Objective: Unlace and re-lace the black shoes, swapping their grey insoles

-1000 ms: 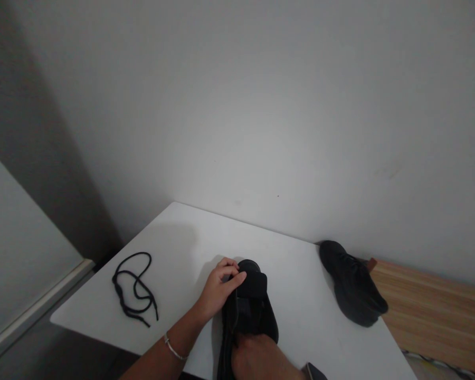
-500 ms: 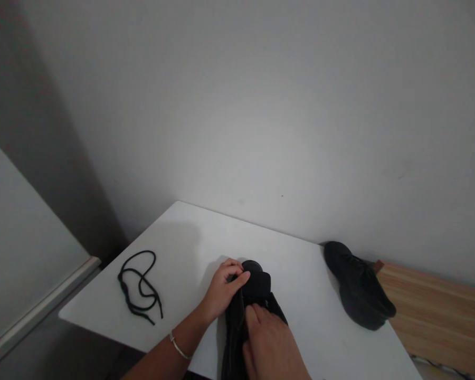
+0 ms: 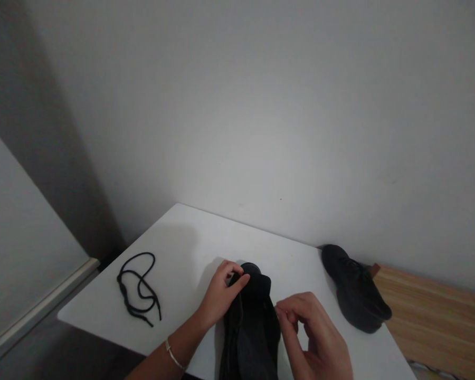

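A black shoe (image 3: 251,330) lies on the white table (image 3: 190,248) right in front of me, toe pointing away. My left hand (image 3: 220,294), with a thin bracelet at the wrist, pinches the shoe's left edge near the tongue. My right hand (image 3: 312,335) hovers just right of the shoe with its fingers curled toward the thumb; I cannot make out anything between them. A loose black shoelace (image 3: 138,289) lies coiled on the table's left part, apart from both hands.
A second black shoe (image 3: 354,295) rests at the table's far right corner against the wall. A wooden surface (image 3: 439,316) adjoins the table on the right. A grey wall stands behind, and a pale panel (image 3: 19,248) on the left.
My right hand has lifted off the shoe and moved right, its fingers now curled in the air. The left hand has kept its grip on the shoe's edge.
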`<move>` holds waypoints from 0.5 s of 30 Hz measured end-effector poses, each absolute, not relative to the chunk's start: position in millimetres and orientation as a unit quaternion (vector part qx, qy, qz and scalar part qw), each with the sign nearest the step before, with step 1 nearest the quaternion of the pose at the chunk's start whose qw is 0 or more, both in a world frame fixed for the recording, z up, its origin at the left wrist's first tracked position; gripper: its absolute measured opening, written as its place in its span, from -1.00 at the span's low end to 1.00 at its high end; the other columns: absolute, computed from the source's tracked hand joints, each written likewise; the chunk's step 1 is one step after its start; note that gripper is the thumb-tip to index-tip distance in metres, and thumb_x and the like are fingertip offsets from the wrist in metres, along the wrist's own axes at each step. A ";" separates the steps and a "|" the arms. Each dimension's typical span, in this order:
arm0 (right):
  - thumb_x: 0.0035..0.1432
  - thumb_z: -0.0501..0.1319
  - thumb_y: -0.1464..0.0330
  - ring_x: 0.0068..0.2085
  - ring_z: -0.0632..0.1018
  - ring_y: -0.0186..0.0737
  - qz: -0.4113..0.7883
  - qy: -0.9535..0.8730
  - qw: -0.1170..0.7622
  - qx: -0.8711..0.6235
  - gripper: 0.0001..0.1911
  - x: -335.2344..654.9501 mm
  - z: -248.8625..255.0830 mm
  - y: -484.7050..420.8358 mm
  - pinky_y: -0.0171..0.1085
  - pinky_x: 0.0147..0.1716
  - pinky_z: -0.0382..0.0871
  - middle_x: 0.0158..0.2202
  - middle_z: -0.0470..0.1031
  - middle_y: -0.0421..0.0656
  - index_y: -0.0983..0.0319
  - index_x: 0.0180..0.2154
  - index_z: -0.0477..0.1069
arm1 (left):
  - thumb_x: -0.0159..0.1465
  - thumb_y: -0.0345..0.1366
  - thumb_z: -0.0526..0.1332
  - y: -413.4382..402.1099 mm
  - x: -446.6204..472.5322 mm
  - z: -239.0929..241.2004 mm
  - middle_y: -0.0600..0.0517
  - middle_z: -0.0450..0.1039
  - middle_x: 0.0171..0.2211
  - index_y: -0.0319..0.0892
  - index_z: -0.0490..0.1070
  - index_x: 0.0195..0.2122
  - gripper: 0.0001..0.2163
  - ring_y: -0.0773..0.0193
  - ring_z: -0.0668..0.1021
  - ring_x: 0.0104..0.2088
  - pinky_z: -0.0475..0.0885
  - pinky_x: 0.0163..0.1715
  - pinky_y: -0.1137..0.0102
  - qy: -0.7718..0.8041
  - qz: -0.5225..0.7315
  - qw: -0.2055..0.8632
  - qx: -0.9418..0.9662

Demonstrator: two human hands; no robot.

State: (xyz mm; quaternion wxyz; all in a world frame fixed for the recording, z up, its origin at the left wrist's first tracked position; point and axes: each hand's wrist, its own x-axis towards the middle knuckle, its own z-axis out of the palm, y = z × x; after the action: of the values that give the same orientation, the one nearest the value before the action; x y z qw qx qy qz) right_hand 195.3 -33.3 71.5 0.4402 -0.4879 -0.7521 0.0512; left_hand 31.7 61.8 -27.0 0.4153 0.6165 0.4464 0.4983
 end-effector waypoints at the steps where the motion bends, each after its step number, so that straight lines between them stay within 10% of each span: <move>1: 0.29 0.14 0.51 -0.47 0.46 -0.31 0.036 -0.759 0.444 -0.475 -0.86 199.7 73.3 -33.0 -0.36 -0.50 0.37 -0.44 0.37 -0.22 0.14 -0.25 0.36 | 0.26 -0.22 0.27 55.3 29.8 -18.2 -0.03 0.44 -0.20 -0.13 0.46 -0.26 -0.88 0.09 0.48 -0.09 0.35 -0.02 0.21 0.451 0.504 0.401 0.618; 8: 0.29 0.17 0.50 -0.43 0.49 -0.32 0.042 -0.757 0.444 -0.478 -0.88 221.6 67.1 -39.6 -0.38 -0.46 0.41 -0.42 0.37 -0.22 0.16 -0.24 0.35 | 0.28 -0.21 0.34 -2.4 16.0 43.0 0.05 0.49 -0.19 -0.08 0.45 -0.23 -0.88 0.20 0.48 -0.16 0.33 -0.14 0.32 0.241 0.404 0.162 0.868; 15: 0.28 0.14 0.54 -0.49 0.47 -0.35 0.071 -0.782 0.410 -0.463 -0.83 232.6 42.1 -48.4 -0.43 -0.50 0.39 -0.45 0.36 -0.25 0.14 -0.28 0.35 | 0.27 -0.27 0.35 -25.4 36.7 -13.5 0.13 0.40 -0.56 -0.15 0.36 -0.49 -0.75 0.30 0.40 -0.51 0.15 -0.48 0.34 0.233 0.275 -0.068 0.930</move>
State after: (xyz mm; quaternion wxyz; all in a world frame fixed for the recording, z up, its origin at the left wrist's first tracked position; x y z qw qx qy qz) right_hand 232.6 -48.4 42.1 0.4100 -0.4632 -0.7825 0.0711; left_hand 36.7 -25.4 -13.5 -0.0684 0.9304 0.2330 0.2746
